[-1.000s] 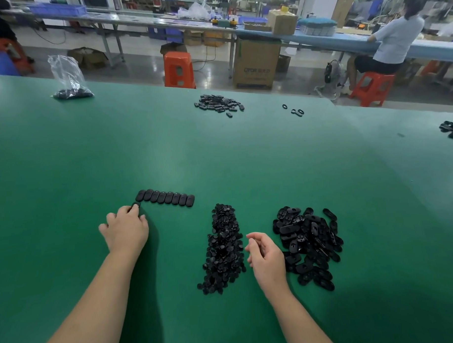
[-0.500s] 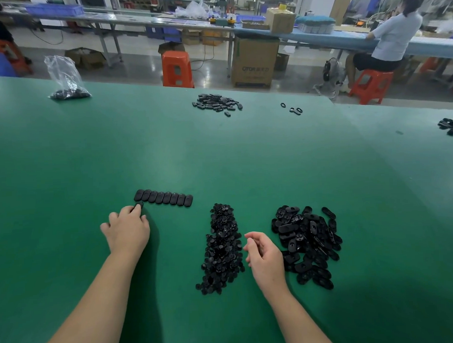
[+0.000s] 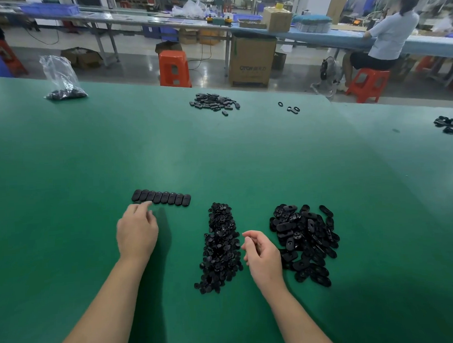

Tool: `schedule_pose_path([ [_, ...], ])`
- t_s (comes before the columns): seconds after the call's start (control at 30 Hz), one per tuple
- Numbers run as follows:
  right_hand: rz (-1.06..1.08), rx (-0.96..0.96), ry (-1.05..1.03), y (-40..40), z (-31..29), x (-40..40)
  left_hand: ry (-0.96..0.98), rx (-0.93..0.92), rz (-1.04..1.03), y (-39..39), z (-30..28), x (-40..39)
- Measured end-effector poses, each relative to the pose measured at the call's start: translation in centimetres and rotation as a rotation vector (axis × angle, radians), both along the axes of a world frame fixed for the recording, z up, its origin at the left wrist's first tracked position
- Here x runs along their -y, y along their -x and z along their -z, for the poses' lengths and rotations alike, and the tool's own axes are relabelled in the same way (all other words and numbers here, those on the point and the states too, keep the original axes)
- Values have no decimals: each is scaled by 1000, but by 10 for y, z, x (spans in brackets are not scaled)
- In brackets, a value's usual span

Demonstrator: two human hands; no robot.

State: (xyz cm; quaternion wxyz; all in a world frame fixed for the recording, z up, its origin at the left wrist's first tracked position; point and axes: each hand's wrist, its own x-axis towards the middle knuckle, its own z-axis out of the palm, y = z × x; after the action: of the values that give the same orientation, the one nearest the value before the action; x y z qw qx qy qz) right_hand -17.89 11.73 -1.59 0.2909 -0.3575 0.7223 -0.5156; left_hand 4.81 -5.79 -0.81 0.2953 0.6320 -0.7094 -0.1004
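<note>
A neat row of black oval pieces [image 3: 161, 198] lies flat on the green table [image 3: 220, 158]. My left hand [image 3: 137, 231] hovers just below the row's left end, fingers relaxed, fingertips close to the nearest pieces, holding nothing that I can see. Right of it stretches a long heap of small black parts [image 3: 220, 248]. Farther right is a heap of larger black oval pieces [image 3: 305, 243]. My right hand [image 3: 261, 254] rests between the two heaps with its fingers loosely curled and nothing visible in them.
A clear bag of black parts [image 3: 63, 84] stands at the far left. Another heap of black pieces [image 3: 214, 103] and a few loose rings [image 3: 290, 108] lie near the far edge, more pieces [image 3: 449, 125] at the right edge. Beyond are an orange stool [image 3: 174, 68], a cardboard box [image 3: 252, 60] and a seated person [image 3: 387, 37].
My left hand has slid a little to the right along the lower edge of the row. The right hand has stayed where it was.
</note>
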Motion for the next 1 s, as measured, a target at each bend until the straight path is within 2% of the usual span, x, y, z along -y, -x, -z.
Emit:
schedule_pose_path([
  [0.1, 0, -12, -1, 0, 0, 0, -81, -83, 159, 23, 1, -16],
  [0.23, 4, -62, -23, 0, 0, 1, -192, -88, 282, 52, 14, -39],
  [0.5, -58, -152, -56, -4, -2, 1, -36, -81, 341, 55, 21, -56],
  [0.63, -219, -300, -137, -1, -9, -5, 26, -83, 396, 56, 19, -63],
  [0.77, -249, -540, -178, 18, -17, -20, -10, -23, 404, 56, 21, -62],
  [0.9, -227, -758, -417, 52, -24, -34, 8, -16, 385, 57, 20, -62],
  [1.0, -272, -844, -534, 67, -28, -37, 11, -26, 358, 56, 20, -63],
])
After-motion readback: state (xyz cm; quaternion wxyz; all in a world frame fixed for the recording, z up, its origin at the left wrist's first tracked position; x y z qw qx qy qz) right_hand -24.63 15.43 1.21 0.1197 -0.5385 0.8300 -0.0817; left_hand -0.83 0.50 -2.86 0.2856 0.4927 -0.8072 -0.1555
